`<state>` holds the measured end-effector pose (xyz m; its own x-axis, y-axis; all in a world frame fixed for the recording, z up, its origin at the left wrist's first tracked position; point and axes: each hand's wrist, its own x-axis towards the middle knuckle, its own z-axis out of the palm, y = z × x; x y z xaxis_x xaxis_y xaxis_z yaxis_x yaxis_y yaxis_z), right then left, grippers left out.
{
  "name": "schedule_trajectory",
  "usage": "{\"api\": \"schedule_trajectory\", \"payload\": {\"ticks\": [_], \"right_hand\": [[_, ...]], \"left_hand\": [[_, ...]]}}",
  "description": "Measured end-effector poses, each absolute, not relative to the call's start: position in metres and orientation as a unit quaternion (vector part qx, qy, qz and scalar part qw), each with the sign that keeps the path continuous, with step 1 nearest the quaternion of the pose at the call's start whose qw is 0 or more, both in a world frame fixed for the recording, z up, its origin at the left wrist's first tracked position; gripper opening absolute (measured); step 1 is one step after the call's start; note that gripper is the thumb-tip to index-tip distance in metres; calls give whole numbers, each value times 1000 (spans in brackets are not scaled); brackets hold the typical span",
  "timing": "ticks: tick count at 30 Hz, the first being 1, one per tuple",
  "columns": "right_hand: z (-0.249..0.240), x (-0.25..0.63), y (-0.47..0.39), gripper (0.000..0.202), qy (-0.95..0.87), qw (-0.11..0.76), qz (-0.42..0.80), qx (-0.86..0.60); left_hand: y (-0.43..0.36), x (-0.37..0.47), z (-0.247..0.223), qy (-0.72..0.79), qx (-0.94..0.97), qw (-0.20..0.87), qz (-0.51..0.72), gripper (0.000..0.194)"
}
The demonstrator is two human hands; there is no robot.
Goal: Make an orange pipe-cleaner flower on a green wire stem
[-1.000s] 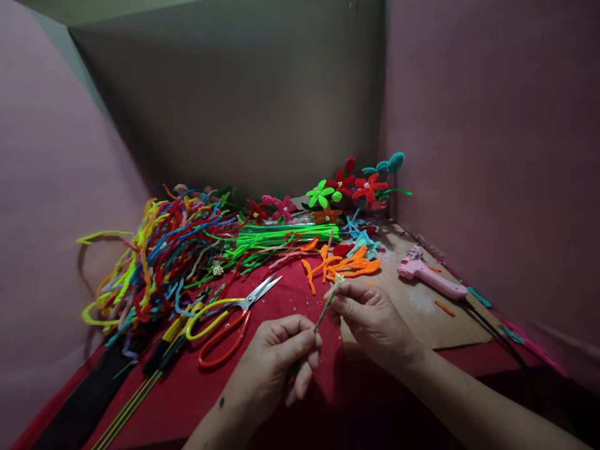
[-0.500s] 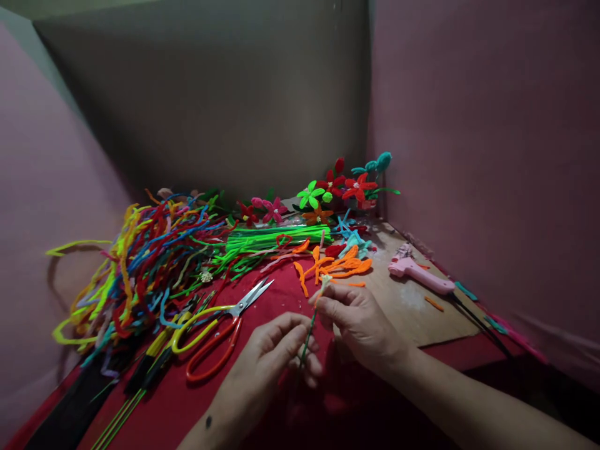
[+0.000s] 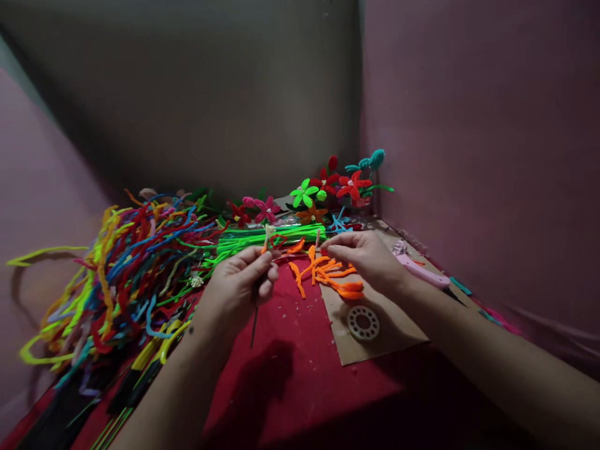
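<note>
My left hand (image 3: 241, 281) is closed round a thin dark stem (image 3: 254, 328) that hangs below the fingers. Its tip (image 3: 269, 231), pale and tufted with a bit of orange under it, sticks up above the thumb. To the right, my right hand (image 3: 363, 253) reaches over the cardboard with thumb and forefinger nearly together; what they hold, if anything, is too small to tell. Just below and left of those fingertips lie orange fuzzy petal pieces (image 3: 347, 289).
Multicoloured pipe cleaners (image 3: 117, 269) heap at left, green ones (image 3: 225, 244) behind. Fuzzy flowers (image 3: 304, 192) stand at the back. A white ring with holes (image 3: 364, 323) and a pink glue gun (image 3: 424, 273) lie on cardboard (image 3: 394, 337). Yellow-handled pliers (image 3: 150, 350) lie lower left.
My hands have moved apart and forward. The stem is now in my left hand alone, moved left. My right hand has let go of it, and the white ring has come into view.
</note>
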<state>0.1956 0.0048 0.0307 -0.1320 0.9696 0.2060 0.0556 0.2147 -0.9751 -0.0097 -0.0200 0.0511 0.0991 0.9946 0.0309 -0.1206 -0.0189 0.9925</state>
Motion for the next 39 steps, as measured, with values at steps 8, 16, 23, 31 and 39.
{"api": "schedule_trajectory", "payload": {"ticks": [8, 16, 23, 31, 39], "right_hand": [[8, 197, 32, 13, -759, 290, 275, -514], [6, 143, 42, 19, -829, 133, 131, -528], [-7, 120, 47, 16, -806, 131, 118, -565], [-5, 147, 40, 23, -744, 322, 278, -515], [-12, 140, 16, 17, -736, 450, 299, -409]], "left_hand": [[8, -19, 34, 410, 467, 572, 535, 26], [10, -25, 11, 424, 429, 598, 527, 22], [15, -28, 3, 416, 408, 597, 552, 22], [12, -22, 1, 411, 410, 613, 536, 25], [-2, 0, 6, 421, 416, 577, 563, 26]]}}
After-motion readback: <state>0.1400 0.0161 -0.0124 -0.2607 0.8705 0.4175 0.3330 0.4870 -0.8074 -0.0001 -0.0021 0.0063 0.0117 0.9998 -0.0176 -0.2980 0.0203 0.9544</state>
